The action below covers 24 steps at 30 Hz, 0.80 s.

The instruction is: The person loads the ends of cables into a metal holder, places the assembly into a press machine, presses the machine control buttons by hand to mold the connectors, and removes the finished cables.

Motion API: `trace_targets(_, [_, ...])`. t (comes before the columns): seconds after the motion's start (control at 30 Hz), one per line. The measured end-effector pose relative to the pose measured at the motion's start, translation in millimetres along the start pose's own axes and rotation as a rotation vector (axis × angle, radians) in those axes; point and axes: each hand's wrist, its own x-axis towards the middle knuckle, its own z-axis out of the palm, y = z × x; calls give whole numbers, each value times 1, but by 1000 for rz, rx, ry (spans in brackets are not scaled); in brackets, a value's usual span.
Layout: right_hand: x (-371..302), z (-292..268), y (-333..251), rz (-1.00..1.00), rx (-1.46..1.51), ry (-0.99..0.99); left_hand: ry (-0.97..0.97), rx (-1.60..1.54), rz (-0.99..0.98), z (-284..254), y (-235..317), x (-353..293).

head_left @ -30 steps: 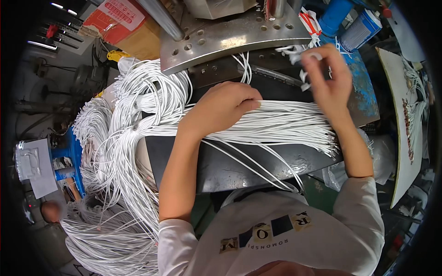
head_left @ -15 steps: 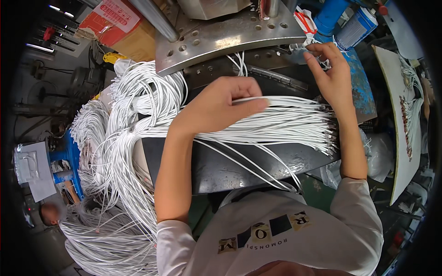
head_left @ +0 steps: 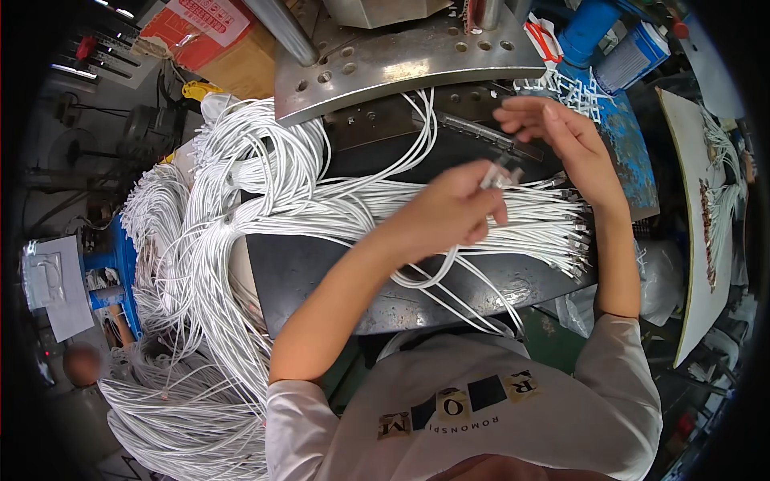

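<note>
My left hand (head_left: 453,208) is closed around a white cable (head_left: 429,280), whose end, with a small blurred connector (head_left: 501,178), sticks out past the fingers. Below that hand the cable hangs in a loop over a flat bundle of white cables (head_left: 529,228). The bundle's metal-tipped ends (head_left: 577,240) fan out toward the right. My right hand (head_left: 561,144) hovers beyond the connector, its fingers bent and apart, with nothing visible in them. A metal strip fixture (head_left: 481,136) lies on the press bed close to both hands.
A thick steel plate (head_left: 401,76) of a press overhangs the black work surface (head_left: 345,297). Coiled white cables (head_left: 265,152) pile up at the left, more hanging below. Small white plastic parts (head_left: 577,92) lie at the far right, near a blue can (head_left: 634,56).
My left hand has moved right and slightly down, bringing up a cable end. The right hand has come back from the white plastic parts toward the left hand.
</note>
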Motion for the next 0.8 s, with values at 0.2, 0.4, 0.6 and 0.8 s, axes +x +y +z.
trace_targets(0.2, [-6,35,-11,-38,196,-104,131,-135,26,-5,11,1])
trace_targets(0.4, [1,16,5,-245,-821,88,129,82,46,-3,4,5])
trace_targets(0.6, [-13,11,2,-123,-1015,98,168,147,44,-2,5,3])
trace_targets(0.8, [-22,-4,-28,254,-653,-162,196,196,33,-5,7,-4])
